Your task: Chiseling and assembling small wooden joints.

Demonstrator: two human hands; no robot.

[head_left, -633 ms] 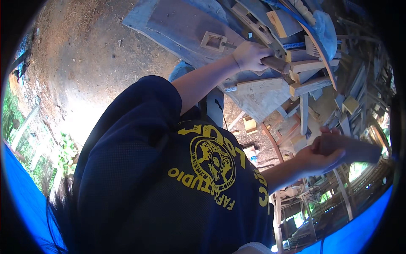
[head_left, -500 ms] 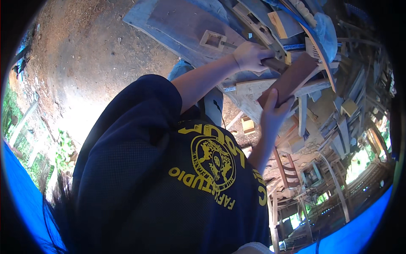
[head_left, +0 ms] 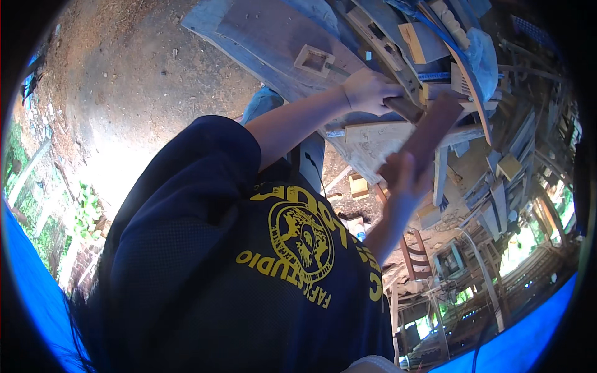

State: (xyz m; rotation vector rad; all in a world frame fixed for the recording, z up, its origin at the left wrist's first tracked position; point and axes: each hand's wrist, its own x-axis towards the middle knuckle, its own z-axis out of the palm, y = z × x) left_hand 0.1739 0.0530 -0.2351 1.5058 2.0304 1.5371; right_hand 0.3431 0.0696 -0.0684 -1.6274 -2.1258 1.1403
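Block of reddish-brown wood [head_left: 433, 127] slants up from the right hand [head_left: 407, 177], blurred, fingers wrapped round its lower end. From where I stand, its upper part crosses close by the butt of a wooden-handled tool [head_left: 404, 110], likely a chisel; whether they touch, I can't tell. The left hand [head_left: 368, 92] is closed round that handle, its thin shank pointing at a square recess [head_left: 314, 60] with a pale rim on the surface [head_left: 267, 31]. I'd judge the step in hand to be tapping the tool with the block; the next blow calls for a steady left grip and a square hit. As for containers, a bluish plastic bag [head_left: 482, 59] sits among the timber, contents unreadable to me, and a pale box-like wooden piece [head_left: 359, 185] is on the ground, its inside unclear.
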